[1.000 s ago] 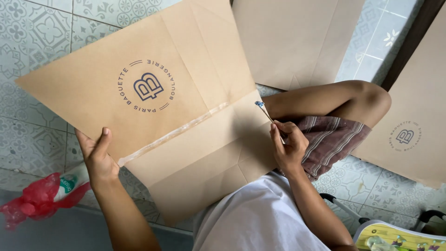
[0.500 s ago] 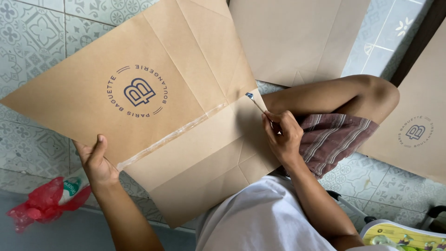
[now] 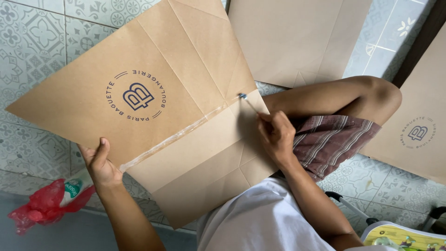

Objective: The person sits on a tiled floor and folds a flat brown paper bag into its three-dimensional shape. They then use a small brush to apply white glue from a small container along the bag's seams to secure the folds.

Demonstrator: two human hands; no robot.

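Note:
A large flattened brown paper bag (image 3: 186,69) with a round dark-blue emblem lies across my lap and the tiled floor. A shiny strip of glue or tape (image 3: 172,137) runs along its crease. My left hand (image 3: 100,165) grips the bag's lower left edge, thumb on top. My right hand (image 3: 275,135) holds a thin brush-like stick (image 3: 248,103), its blue tip touching the right end of the strip.
Another brown paper sheet (image 3: 297,37) lies at the top. A third one with an emblem (image 3: 418,121) lies at the right. My bent knee (image 3: 376,95) is beside it. A red plastic bag (image 3: 42,204) sits at lower left, a colourful printed item (image 3: 404,239) at lower right.
My right hand has moved the stick's tip left and up along the crease. The left hand keeps its grip on the bag's edge.

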